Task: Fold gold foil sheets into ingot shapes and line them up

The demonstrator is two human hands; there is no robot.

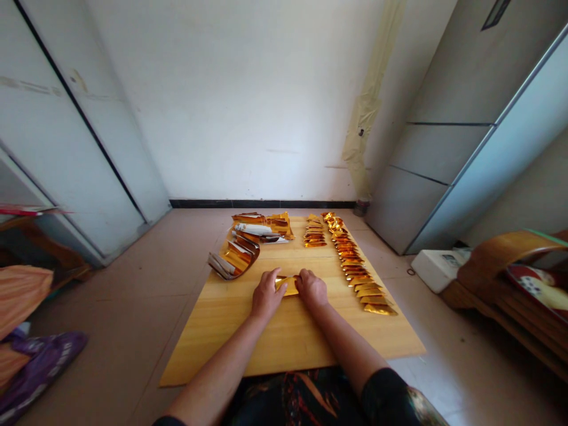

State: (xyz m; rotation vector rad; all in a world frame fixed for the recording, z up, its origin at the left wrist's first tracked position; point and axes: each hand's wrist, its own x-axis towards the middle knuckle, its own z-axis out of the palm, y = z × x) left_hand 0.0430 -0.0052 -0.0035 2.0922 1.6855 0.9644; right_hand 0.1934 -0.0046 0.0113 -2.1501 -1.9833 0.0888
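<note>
Near the middle of the wooden board, my left hand (267, 291) and my right hand (312, 289) grip a sheet of gold foil paper (290, 287) from its two ends. The foil looks creased or folded, and its ends are hidden under my fingers. To the right runs a long row of overlapping folded gold foil pieces (355, 269). A shorter row of similar foil pieces (315, 232) stands left of its far end. At the far left lie loose stacks of gold and white foil sheets (239, 254), some curled.
The wooden board (213, 349) lies over a tiled floor. A white wall (248, 106) rises behind it. A tall grey fridge (417, 148) stands at the right, with a white box (435, 269) and a wooden chair (501, 278). Purple cloth (48, 361) hangs at the left.
</note>
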